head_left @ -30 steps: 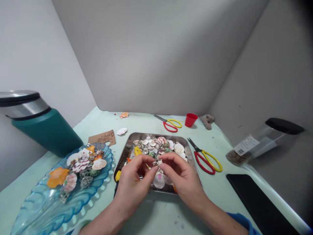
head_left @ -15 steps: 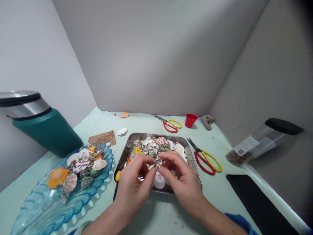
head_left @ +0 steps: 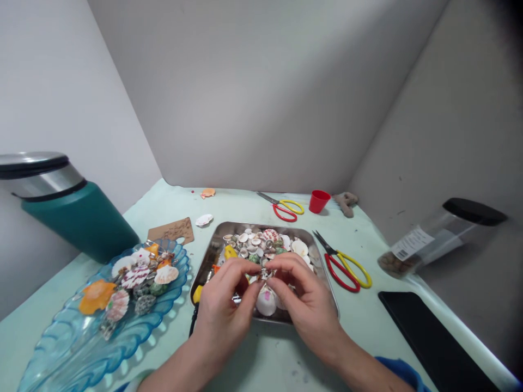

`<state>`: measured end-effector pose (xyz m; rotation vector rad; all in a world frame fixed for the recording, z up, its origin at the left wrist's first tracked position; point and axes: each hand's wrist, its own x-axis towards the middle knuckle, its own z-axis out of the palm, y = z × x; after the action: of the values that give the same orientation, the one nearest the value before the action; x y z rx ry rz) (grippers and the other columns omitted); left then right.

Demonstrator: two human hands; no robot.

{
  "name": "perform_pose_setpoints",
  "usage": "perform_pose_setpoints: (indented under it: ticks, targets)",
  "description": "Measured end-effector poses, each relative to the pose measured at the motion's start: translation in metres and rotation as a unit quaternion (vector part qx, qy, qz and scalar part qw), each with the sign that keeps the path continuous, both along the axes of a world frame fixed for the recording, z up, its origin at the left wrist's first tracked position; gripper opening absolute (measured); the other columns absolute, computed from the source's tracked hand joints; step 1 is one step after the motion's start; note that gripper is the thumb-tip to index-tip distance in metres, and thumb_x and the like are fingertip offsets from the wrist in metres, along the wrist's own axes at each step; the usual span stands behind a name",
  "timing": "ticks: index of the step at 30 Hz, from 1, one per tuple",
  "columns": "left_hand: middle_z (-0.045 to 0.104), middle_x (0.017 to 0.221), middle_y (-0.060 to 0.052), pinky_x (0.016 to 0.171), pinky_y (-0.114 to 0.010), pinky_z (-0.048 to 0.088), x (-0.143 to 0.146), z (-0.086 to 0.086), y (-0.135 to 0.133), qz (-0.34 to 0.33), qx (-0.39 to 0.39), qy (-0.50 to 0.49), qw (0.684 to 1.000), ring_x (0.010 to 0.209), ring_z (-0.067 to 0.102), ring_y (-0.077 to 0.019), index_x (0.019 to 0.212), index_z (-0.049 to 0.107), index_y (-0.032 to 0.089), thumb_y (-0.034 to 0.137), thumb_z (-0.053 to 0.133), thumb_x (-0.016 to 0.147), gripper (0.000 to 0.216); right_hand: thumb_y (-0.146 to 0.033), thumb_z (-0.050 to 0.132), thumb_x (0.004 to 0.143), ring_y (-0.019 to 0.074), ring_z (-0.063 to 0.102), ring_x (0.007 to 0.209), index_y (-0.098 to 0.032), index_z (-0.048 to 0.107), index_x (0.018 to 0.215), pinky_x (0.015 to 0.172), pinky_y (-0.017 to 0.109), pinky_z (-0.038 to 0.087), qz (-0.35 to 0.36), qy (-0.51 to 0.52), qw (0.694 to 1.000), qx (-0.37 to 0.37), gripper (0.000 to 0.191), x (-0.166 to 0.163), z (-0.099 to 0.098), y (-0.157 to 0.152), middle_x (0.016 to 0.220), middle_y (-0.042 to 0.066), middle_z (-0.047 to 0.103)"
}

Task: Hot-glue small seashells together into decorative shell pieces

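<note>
Over the front of a metal tray (head_left: 333, 294), my left hand (head_left: 226, 305) and my right hand (head_left: 306, 305) meet fingertip to fingertip. Both pinch one small brownish-white piece with a shiny metal part (head_left: 265, 274); it may be a shell, but it is too small to tell. Below the fingers a white shell with a pink mark (head_left: 266, 302) lies in the tray. Many small shells (head_left: 253, 239) and a yellow piece (head_left: 230, 251) fill the tray behind my hands. Part of the tray's contents is hidden by my fingers.
On the left stand a blue scalloped dish (head_left: 134, 343) of shells and stones and a teal bottle (head_left: 81, 218). To the right lie scissors (head_left: 343, 267), a black flat object (head_left: 433, 337) and a clear jar (head_left: 433, 245). Farther back are more scissors (head_left: 286, 207) and a red cup (head_left: 319, 201).
The small piece has turned slightly between my fingertips, and its metal part shows at a different angle. Both hands stay in nearly the same place.
</note>
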<state>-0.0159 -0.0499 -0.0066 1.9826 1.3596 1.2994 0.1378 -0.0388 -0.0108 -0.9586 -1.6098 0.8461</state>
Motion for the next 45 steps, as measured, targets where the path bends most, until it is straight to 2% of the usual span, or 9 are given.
perform_pose_setpoints:
  ticks: [3, 8, 14, 17, 20, 23, 27, 36, 45]
  targets:
    - [0.06, 0.082, -0.003, 0.058, -0.023, 0.043, 0.0, 0.0, 0.0, 0.006, -0.012, 0.001, 1.0, 0.063, 0.054, -0.0129, 0.09, 0.06, 0.02, 0.015, 0.052, 0.082, 0.012, -0.016, 0.055, 0.086, 0.0179, 0.056, 0.088, -0.025, 0.061, 0.098, 0.072, 0.028, 0.046, -0.006, -0.003, 1.0, -0.005, 0.016, 0.0, 0.0, -0.001, 0.101, 0.003, 0.057]
    - [0.062, 0.081, -0.003, 0.057, -0.023, 0.044, 0.0, 0.0, 0.003, 0.01, -0.03, -0.007, 0.999, 0.061, 0.055, -0.0122, 0.09, 0.061, 0.019, 0.021, 0.054, 0.083, 0.01, -0.02, 0.055, 0.087, 0.0204, 0.055, 0.097, -0.025, 0.061, 0.099, 0.08, 0.031, 0.045, -0.007, -0.003, 1.0, -0.013, 0.014, 0.0, -0.001, -0.001, 0.103, 0.004, 0.058]
    - [0.064, 0.078, -0.003, 0.056, -0.022, 0.044, 0.0, 0.001, 0.006, 0.005, -0.062, -0.026, 0.998, 0.061, 0.055, -0.0128, 0.085, 0.065, 0.018, 0.025, 0.056, 0.081, 0.011, -0.026, 0.056, 0.088, 0.0174, 0.056, 0.09, -0.024, 0.061, 0.095, 0.075, 0.027, 0.045, -0.004, 0.008, 0.999, -0.046, 0.009, 0.001, -0.003, 0.002, 0.097, 0.002, 0.059]
    - [0.063, 0.071, -0.002, 0.053, -0.022, 0.044, 0.001, 0.004, 0.007, 0.001, -0.139, -0.088, 0.986, 0.056, 0.053, -0.0121, 0.082, 0.065, 0.018, 0.03, 0.059, 0.079, 0.014, -0.028, 0.051, 0.091, 0.0159, 0.057, 0.086, -0.024, 0.061, 0.096, 0.073, 0.025, 0.044, -0.001, 0.016, 0.998, -0.063, 0.011, 0.001, -0.002, 0.002, 0.093, 0.001, 0.06]
    - [0.058, 0.061, 0.001, 0.05, -0.022, 0.043, 0.003, 0.01, 0.008, -0.014, -0.239, -0.191, 0.952, 0.051, 0.051, -0.0112, 0.081, 0.064, 0.017, 0.034, 0.061, 0.076, 0.018, -0.026, 0.045, 0.093, 0.0147, 0.056, 0.081, -0.024, 0.06, 0.098, 0.072, 0.025, 0.044, -0.005, 0.013, 0.997, -0.073, 0.015, 0.001, -0.002, 0.002, 0.091, 0.001, 0.061]
    - [0.053, 0.054, 0.004, 0.048, -0.021, 0.043, 0.004, 0.015, 0.007, -0.036, -0.292, -0.24, 0.925, 0.049, 0.048, -0.01, 0.079, 0.063, 0.016, 0.037, 0.063, 0.074, 0.022, -0.022, 0.049, 0.09, 0.015, 0.056, 0.081, -0.023, 0.06, 0.096, 0.07, 0.024, 0.043, -0.004, 0.014, 0.997, -0.069, 0.012, 0.001, -0.003, 0.003, 0.091, 0.001, 0.06]
    - [0.05, 0.053, 0.004, 0.046, -0.018, 0.038, 0.004, 0.016, 0.007, -0.065, -0.293, -0.229, 0.926, 0.047, 0.044, -0.0081, 0.076, 0.064, 0.015, 0.038, 0.063, 0.075, 0.023, -0.022, 0.052, 0.088, 0.015, 0.053, 0.077, -0.021, 0.06, 0.085, 0.068, 0.024, 0.042, 0.006, 0.034, 0.997, -0.074, 0.008, 0.0, -0.004, 0.003, 0.084, 0.0, 0.058]
    - [0.059, 0.065, 0.001, 0.046, -0.019, 0.041, 0.006, 0.007, 0.008, -0.05, -0.283, -0.218, 0.933, 0.049, 0.047, -0.0082, 0.086, 0.064, 0.016, 0.032, 0.067, 0.071, 0.022, -0.034, 0.059, 0.084, 0.0109, 0.042, 0.059, -0.018, 0.056, 0.078, 0.055, 0.022, 0.037, 0.038, 0.132, 0.971, -0.195, 0.017, 0.001, 0.006, 0.004, 0.065, -0.004, 0.048]
    - [0.054, 0.059, 0.004, 0.044, -0.019, 0.041, 0.006, 0.009, 0.007, -0.041, -0.288, -0.239, 0.926, 0.045, 0.045, -0.007, 0.077, 0.06, 0.015, 0.035, 0.062, 0.075, 0.02, -0.034, 0.058, 0.083, 0.0105, 0.043, 0.057, -0.018, 0.057, 0.074, 0.055, 0.022, 0.036, 0.059, 0.124, 0.97, -0.203, 0.019, 0.0, 0.007, 0.005, 0.062, -0.004, 0.048]
